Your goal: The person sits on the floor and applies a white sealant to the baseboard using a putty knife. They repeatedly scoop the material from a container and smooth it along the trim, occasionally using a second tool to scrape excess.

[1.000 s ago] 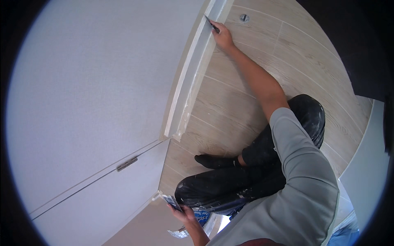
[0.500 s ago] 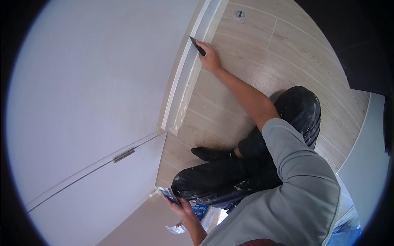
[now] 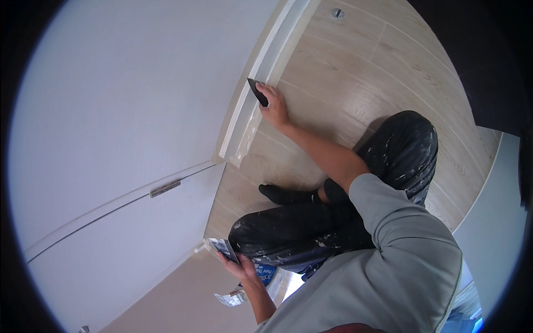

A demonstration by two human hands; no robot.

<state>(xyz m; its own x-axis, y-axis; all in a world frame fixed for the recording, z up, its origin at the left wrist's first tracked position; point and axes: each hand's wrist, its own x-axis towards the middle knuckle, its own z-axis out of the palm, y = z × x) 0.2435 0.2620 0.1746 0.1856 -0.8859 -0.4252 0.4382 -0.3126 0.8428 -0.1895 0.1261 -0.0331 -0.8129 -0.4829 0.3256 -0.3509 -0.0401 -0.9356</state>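
My right hand (image 3: 275, 105) is closed on a dark, thin putty knife (image 3: 259, 93). Its blade edge rests on the white baseboard (image 3: 242, 116) that runs along the foot of the white panel. Low in the view, beside my bent knee, my left hand (image 3: 240, 267) grips a wider scraper (image 3: 224, 251), its flat face grey and shiny. Pale masking tape (image 3: 242, 149) lines the floor side of the baseboard. Whether any paste sits on either blade is too small to tell.
A metal hinge (image 3: 165, 188) joins two white panels. Under my left forearm is a blue printed package (image 3: 265, 274) with a crumpled silvery piece (image 3: 230, 298). A round metal fitting (image 3: 338, 14) sits in the wood-look floor (image 3: 333, 72). My paint-spotted trousers (image 3: 302, 230) fill the middle.
My right hand has drawn the putty knife along the baseboard toward me, down the picture. My left hand keeps its hold on the scraper; the view has shifted slightly.
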